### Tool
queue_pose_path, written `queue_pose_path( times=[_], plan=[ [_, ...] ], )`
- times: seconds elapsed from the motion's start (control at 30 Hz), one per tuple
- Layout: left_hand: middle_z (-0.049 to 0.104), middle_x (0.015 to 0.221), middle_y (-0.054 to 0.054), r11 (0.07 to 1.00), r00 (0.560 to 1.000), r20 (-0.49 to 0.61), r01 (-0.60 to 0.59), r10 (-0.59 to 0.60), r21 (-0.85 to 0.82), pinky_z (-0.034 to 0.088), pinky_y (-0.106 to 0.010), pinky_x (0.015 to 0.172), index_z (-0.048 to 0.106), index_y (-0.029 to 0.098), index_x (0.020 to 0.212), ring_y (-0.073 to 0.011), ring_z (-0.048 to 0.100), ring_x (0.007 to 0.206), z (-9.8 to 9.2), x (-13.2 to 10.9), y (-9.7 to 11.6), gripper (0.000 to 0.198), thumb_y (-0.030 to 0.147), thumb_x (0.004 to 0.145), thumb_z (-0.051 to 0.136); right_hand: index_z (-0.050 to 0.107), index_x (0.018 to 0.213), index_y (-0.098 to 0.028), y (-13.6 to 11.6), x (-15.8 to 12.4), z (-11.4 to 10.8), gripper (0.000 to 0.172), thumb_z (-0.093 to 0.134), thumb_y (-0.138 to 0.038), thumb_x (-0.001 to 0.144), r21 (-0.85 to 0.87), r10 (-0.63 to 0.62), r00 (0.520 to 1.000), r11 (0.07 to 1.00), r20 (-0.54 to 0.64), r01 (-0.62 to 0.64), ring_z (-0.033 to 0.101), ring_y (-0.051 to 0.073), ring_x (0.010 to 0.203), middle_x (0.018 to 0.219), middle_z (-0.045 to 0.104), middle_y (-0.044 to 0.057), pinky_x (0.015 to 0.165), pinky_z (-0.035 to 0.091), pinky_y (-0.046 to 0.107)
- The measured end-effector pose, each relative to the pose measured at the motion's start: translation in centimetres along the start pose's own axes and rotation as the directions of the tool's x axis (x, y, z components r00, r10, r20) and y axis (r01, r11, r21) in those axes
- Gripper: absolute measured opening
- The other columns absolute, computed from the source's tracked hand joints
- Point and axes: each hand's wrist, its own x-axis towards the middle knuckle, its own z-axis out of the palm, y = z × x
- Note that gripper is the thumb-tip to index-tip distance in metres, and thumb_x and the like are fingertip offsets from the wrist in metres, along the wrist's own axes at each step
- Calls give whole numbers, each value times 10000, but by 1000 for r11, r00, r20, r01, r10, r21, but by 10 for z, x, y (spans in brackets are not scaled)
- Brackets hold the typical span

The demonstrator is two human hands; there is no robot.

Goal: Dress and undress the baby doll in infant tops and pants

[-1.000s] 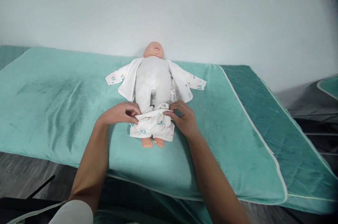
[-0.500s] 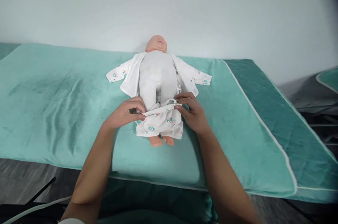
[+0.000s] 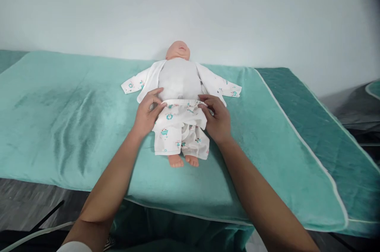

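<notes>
Plainly, the thumb and forefinger of the left hand (image 3: 146,114) are closed on the waistband of the white printed trousers (image 3: 170,119), at the doll's left-hand edge as the wearer sees it; the exact tips are partly lost in the cloth. The right hand (image 3: 219,120) pinches the same band at the doll's other side, thumb below and forefinger above, its remaining fingers loosely curled and partly hidden behind one another. The trousers sit around the doll's (image 3: 180,78) lower body, the band stretched across its belly, the front bunched into folds over the legs. Those legs are covered down to the feet (image 3: 176,161), which poke out of the hems.

Above the band, the white jacket (image 3: 152,79) lies open on both sides of the doll, sleeves spread; whether arms fill them is hard to tell. One lower jacket corner is partly covered by the right hand. The doll lies face up on a green cover (image 3: 89,125), head toward the pale wall (image 3: 190,10) behind it. Nearer than the doll, both forearms are cut off by the lower edge, beside a pale cord (image 3: 41,233), also cropped.
</notes>
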Motion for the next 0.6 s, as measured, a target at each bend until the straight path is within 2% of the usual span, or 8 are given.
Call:
queue_pose_path(
  times=[0.07,0.1,0.2,0.27,0.37,0.5,0.6],
  plan=[
    [653,1430,-110,998,998,0,65,-65,20,502,-407,1027,556,217,827,-257,609,1323,4,10,3,236,393,961,639,650,932,-241,1,12,0,174,635,-411,964,-23,72,997,997,0,-72,693,212,927,1046,767,48,828,534,371],
    [687,1372,-102,994,996,-7,93,-93,49,503,-391,998,536,223,829,-256,636,1272,6,16,5,242,400,969,623,652,919,-242,2,20,1,201,646,-440,951,-45,107,994,993,-6,-107,666,198,827,928,753,23,779,516,353],
    [731,1007,-48,976,982,-93,177,-166,126,463,-339,923,512,237,850,-239,673,1064,10,40,7,255,437,975,607,609,818,-247,12,47,5,316,710,-540,881,-28,202,979,979,-7,-202,500,155,629,643,570,-38,646,419,311],
    [627,840,-13,970,963,-177,223,-204,98,412,-306,882,502,243,861,-228,640,995,14,56,3,268,455,956,638,570,784,-252,21,62,11,394,724,-610,844,96,282,959,954,28,-283,410,141,585,597,469,-50,583,352,298],
    [502,768,15,961,938,-223,277,-265,19,344,-284,804,468,252,850,-199,554,892,19,69,-12,299,451,923,679,544,752,-253,33,71,25,474,705,-695,807,235,389,919,890,59,-392,359,135,576,612,451,-45,545,306,291],
    [455,693,30,941,940,-85,336,-332,39,283,-297,701,451,243,767,-173,408,733,12,65,-30,368,504,918,661,554,716,-242,37,67,29,512,714,-724,781,262,409,909,871,80,-415,383,131,604,644,478,-36,558,329,289],
    [435,663,26,929,930,46,359,-364,84,262,-298,655,424,225,688,-160,355,696,2,60,-32,473,587,942,592,521,648,-230,36,65,17,556,702,-735,794,221,435,882,856,180,-467,363,119,575,590,433,-43,533,309,281]
  ],
)
